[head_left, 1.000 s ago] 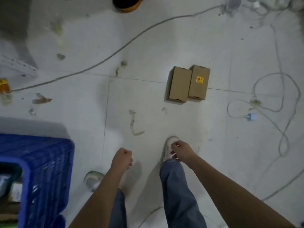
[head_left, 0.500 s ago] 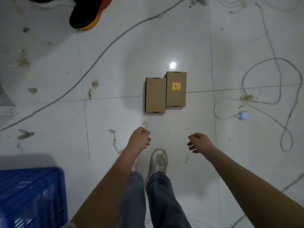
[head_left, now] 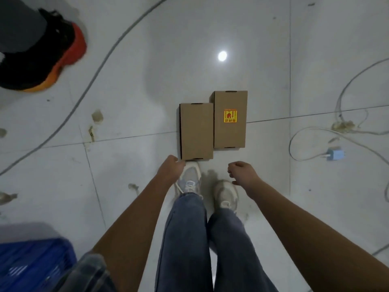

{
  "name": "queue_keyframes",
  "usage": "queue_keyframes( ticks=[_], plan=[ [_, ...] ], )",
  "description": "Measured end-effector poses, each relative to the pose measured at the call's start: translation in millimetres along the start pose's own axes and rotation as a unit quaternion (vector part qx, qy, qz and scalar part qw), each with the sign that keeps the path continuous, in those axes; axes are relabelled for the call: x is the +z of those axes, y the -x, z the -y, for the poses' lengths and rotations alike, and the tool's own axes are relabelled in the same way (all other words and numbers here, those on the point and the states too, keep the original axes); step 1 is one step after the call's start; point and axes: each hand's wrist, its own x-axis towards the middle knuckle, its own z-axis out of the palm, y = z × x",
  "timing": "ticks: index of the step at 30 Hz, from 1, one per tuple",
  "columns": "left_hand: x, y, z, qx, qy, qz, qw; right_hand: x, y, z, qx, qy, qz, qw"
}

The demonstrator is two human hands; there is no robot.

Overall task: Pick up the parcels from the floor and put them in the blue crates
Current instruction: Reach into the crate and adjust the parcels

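Two brown cardboard parcels lie side by side on the white tiled floor. The plain parcel [head_left: 196, 130] is on the left; the parcel with a yellow and red sticker [head_left: 229, 119] sits to its right and slightly farther away. My left hand [head_left: 170, 170] hangs just below the plain parcel's near left corner, fingers curled, holding nothing. My right hand [head_left: 243, 173] hovers below the stickered parcel, fingers loosely bent and apart, empty. A corner of a blue crate [head_left: 31, 264] shows at the bottom left.
My feet in pale sneakers [head_left: 189, 180] stand right before the parcels. Another person's black and orange shoe [head_left: 44, 57] is at the upper left. A grey cable [head_left: 99, 68] crosses the floor; white cords with a blue plug [head_left: 336, 155] lie at the right.
I have stepped closer: the parcels now lie just ahead of my feet. Both hands have come forward toward the parcels' near edges. The blue crate has slid to the bottom left corner.
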Motion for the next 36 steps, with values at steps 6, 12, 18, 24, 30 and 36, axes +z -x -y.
queue_keyframes(
  ticks=[6,12,18,24,30,36],
  plan=[
    [22,-73,-23,-0.024,-0.065,-0.066,0.995,30,-79,10,0.026,-0.004,0.028,0.999],
    [37,-111,-20,0.008,0.094,-0.067,0.993,53,-108,9,-0.002,0.041,0.07,0.997],
    [28,-78,-1,-0.009,0.173,-0.108,0.979,59,-78,11,-0.066,0.033,0.078,0.994],
    [22,-2,-7,-0.026,0.11,-0.146,0.983,59,-8,41,-0.151,-0.007,-0.013,0.988],
    [-9,62,-50,0.033,0.379,-0.05,0.923,50,65,61,-0.369,0.292,-0.114,0.875],
    [-31,87,-52,0.006,0.434,-0.123,0.893,45,98,59,-0.501,0.327,-0.066,0.799]
  ],
)
